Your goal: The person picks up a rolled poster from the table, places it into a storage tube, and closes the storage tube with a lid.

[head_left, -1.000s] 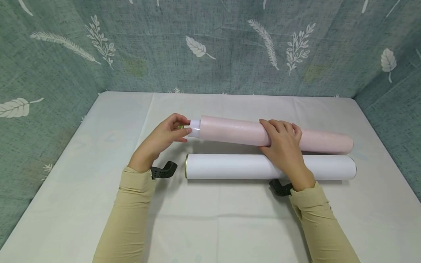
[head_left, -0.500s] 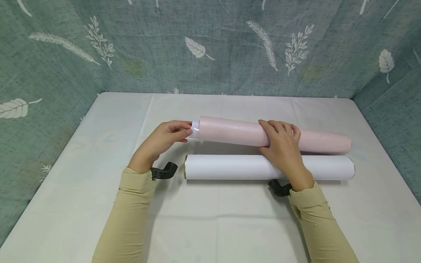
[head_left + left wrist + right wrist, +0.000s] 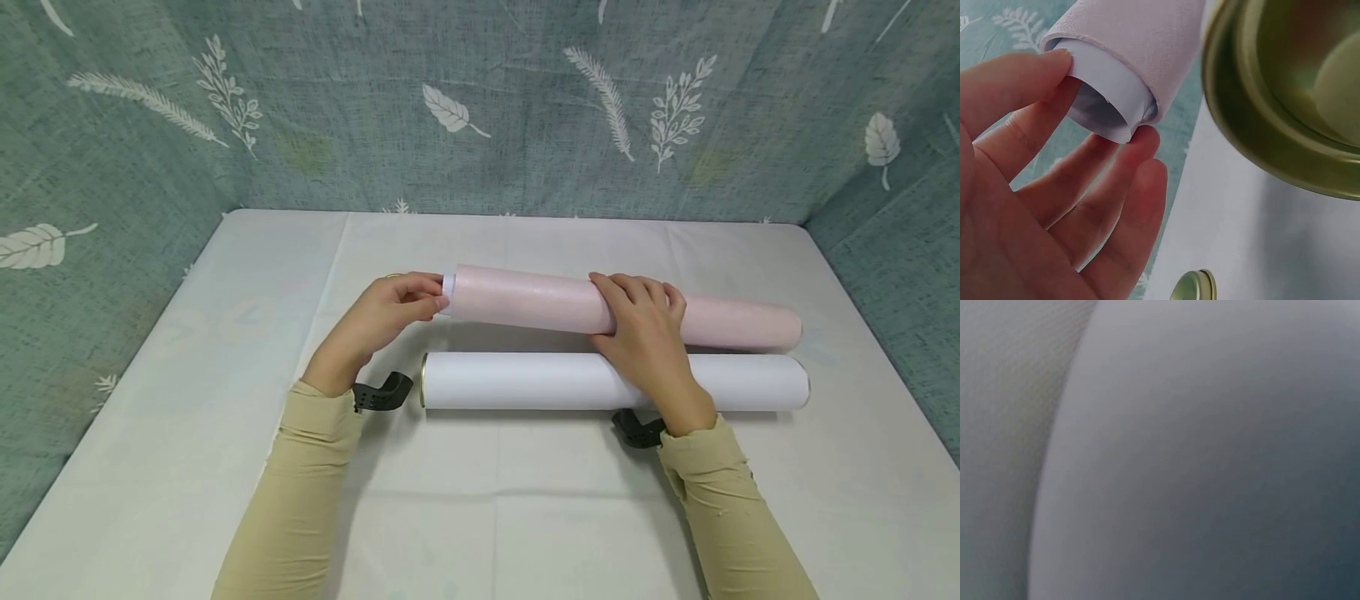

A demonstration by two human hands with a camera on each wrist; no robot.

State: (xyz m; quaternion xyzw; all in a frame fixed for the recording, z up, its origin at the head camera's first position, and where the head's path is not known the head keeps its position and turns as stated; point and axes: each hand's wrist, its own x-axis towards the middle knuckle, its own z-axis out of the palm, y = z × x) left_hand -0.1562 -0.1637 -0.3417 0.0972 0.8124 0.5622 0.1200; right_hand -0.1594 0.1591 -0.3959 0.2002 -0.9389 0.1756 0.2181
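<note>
A long pink roll (image 3: 540,300) lies crosswise, lifted a little off the table. A white inner roll (image 3: 448,293) pokes slightly out of its left end. My left hand (image 3: 375,321) pinches that white end (image 3: 1107,94) between thumb and fingertips. My right hand (image 3: 645,329) grips the pink roll around its middle from above. In front of it a white tube (image 3: 525,381) with a gold-rimmed open left end (image 3: 1272,125) rests on the table. The right wrist view is a close blur of a pale surface.
A small gold lid (image 3: 1194,286) lies on the white-covered table (image 3: 187,417) near my left hand. Teal leaf-patterned fabric walls (image 3: 112,208) close in the left, back and right sides.
The white inner roll has slid rightward into the pink roll, so less of it shows. My left hand followed it to the right. The right hand kept its grip.
</note>
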